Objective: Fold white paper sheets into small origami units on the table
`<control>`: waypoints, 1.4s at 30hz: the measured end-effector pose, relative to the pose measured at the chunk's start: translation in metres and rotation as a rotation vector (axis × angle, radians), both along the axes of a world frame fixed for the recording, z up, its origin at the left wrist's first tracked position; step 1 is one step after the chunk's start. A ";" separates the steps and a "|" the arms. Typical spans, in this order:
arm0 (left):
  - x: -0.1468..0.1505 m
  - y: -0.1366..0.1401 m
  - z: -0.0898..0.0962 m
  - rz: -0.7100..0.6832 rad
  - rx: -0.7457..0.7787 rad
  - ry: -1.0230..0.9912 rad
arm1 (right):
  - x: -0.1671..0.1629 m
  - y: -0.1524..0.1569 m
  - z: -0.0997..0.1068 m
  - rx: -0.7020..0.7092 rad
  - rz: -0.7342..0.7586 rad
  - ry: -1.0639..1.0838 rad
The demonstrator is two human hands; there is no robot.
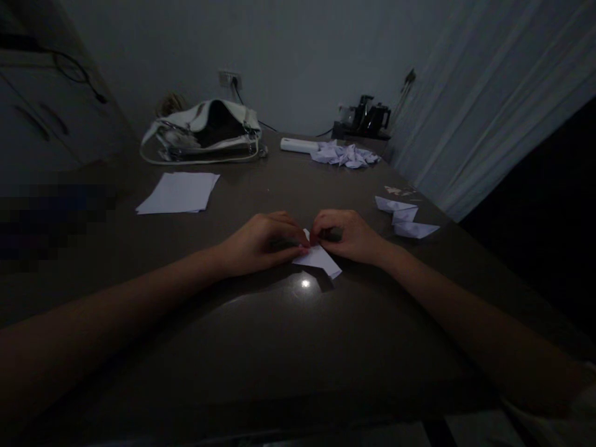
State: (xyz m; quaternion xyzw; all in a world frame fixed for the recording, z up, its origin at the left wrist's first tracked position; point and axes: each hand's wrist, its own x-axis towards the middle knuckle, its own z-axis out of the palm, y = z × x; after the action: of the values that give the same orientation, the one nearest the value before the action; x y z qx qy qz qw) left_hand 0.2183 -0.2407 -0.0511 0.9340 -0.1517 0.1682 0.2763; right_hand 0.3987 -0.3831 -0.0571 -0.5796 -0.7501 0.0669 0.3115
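Note:
A small folded sheet of white paper (320,259) is held just above the dark table (298,347), between my two hands. My left hand (265,242) pinches its left side with thumb and fingers. From the right, my right hand (347,234) grips its upper part, fingertips almost meeting those of the left. The fingers cover the upper half of the paper, so the folds there are hidden. One pointed corner sticks out toward me at the lower right.
Left lies a stack of white paper (179,192). Several folded paper pieces (405,217) rest at right. Further back are a white handbag (209,127), a white stick-like object (298,145), a pile of folded paper (347,154) and a black kettle (377,118). A curtain (484,93) hangs at right.

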 end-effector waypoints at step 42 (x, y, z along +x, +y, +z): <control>0.001 -0.006 -0.003 0.054 0.143 0.099 | -0.017 -0.017 0.031 -0.319 0.164 -0.190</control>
State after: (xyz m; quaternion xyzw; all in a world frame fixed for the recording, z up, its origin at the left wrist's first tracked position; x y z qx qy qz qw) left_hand 0.2193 -0.2465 -0.0540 0.9623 -0.1241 0.1178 0.2116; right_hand 0.3820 -0.4005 -0.0257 -0.5622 -0.8007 0.1551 0.1368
